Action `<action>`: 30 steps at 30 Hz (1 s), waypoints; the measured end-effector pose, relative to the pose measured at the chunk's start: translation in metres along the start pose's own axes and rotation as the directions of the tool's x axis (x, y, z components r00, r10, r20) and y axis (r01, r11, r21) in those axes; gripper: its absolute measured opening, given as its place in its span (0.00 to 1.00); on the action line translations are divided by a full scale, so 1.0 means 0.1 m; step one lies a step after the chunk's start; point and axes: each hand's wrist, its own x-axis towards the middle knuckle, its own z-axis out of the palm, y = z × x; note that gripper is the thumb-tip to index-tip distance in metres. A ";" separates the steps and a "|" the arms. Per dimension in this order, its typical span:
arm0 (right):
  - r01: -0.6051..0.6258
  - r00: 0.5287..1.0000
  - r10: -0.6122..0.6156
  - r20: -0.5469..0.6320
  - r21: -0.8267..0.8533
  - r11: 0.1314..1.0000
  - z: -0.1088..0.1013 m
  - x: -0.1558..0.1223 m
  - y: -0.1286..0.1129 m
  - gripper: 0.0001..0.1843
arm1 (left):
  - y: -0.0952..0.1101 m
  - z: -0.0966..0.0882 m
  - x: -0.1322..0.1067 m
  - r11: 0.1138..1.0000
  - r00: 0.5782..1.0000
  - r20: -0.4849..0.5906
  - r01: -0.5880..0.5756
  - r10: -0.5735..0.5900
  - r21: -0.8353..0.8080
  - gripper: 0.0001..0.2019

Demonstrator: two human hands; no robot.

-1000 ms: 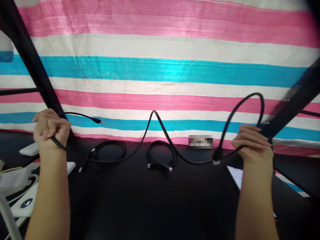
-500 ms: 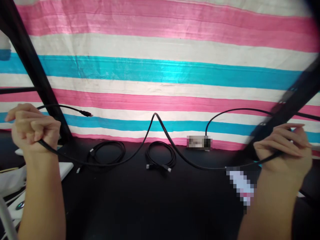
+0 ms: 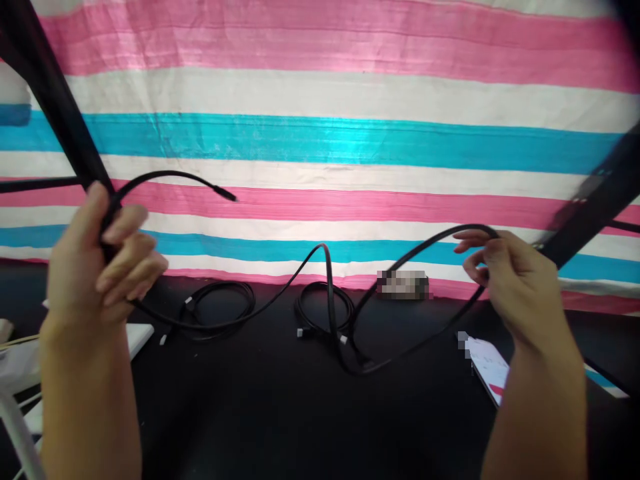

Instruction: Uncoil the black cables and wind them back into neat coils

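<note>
A long black cable (image 3: 330, 293) hangs in loose bends between my two hands, above the black table. My left hand (image 3: 113, 253) is closed around it, and a free end with a slim plug (image 3: 225, 193) arches out from the top of that fist toward the middle. On the other side my right hand (image 3: 515, 273) pinches the cable between thumb and fingers, where it forms a wide loop. The cable's other end droops low near the table, close to a coiled cable. Behind the held one lie two coiled black cables, the left coil (image 3: 220, 287) and the middle coil (image 3: 325, 290).
A striped pink, white and blue sheet (image 3: 320, 140) hangs behind the black table (image 3: 280, 413). Slanted black posts, the left post (image 3: 65, 113) and right post (image 3: 600, 200), frame it. A phone-like flat item (image 3: 487, 363) lies by my right forearm; white items (image 3: 140, 337) lie left.
My right hand has moved inward and turned, and the cable there now bends into a loop hanging to the left. My left hand has rotated upright, lifting its plug end higher and rightward.
</note>
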 end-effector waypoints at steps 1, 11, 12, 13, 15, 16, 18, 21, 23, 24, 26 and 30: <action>0.037 0.999 -0.036 0.033 -0.027 0.999 0.04 0.00 -0.04 0.13 | 0.03 0.09 -0.02 0.999 0.999 -0.017 0.036 -0.036 -0.008 0.22; 0.261 0.847 -0.189 0.496 -0.078 0.962 0.42 -0.16 -0.25 0.22 | 0.00 0.68 -0.29 0.961 0.971 -0.058 -0.217 0.230 0.172 0.19; 0.276 0.834 -0.194 0.517 -0.086 0.957 0.46 -0.18 -0.26 0.23 | -0.01 0.70 -0.30 0.956 0.967 -0.049 -0.240 0.252 0.170 0.19; 0.296 0.828 -0.204 0.523 -0.099 0.950 0.51 -0.19 -0.28 0.23 | -0.02 0.72 -0.31 0.952 0.963 -0.038 -0.256 0.265 0.166 0.19; 0.336 0.824 -0.229 0.519 -0.121 0.934 0.61 -0.23 -0.30 0.23 | -0.05 0.74 -0.33 0.953 0.965 -0.008 -0.258 0.262 0.157 0.19; 0.349 0.820 -0.241 0.520 -0.121 0.929 0.66 -0.25 -0.31 0.22 | -0.06 0.74 -0.33 0.957 0.969 0.009 -0.247 0.249 0.155 0.20; 0.360 0.800 -0.262 0.540 -0.082 0.929 0.75 -0.29 -0.34 0.21 | -0.07 0.74 -0.33 0.962 0.974 0.045 -0.226 0.222 0.152 0.22; 0.331 0.754 -0.278 0.596 0.021 0.943 0.82 -0.33 -0.39 0.13 | -0.07 0.74 -0.32 0.961 0.973 0.080 -0.228 0.218 0.154 0.23; 0.307 0.749 -0.275 0.603 0.053 0.950 0.83 -0.33 -0.42 0.02 | -0.06 0.72 -0.32 0.954 0.969 0.076 -0.245 0.235 0.176 0.24; 0.303 0.761 -0.277 0.587 0.056 0.951 0.82 -0.33 -0.43 0.04 | -0.06 0.71 -0.32 0.946 0.966 0.067 -0.256 0.248 0.197 0.24; 0.320 0.808 -0.295 0.510 0.042 0.947 0.80 -0.32 -0.45 0.11 | -0.06 0.65 -0.30 0.928 0.963 0.055 -0.269 0.264 0.259 0.24; 0.358 0.885 -0.331 0.326 -0.024 0.933 0.82 -0.34 -0.51 0.17 | -0.08 0.56 -0.26 0.899 0.979 0.162 -0.177 0.121 0.401 0.20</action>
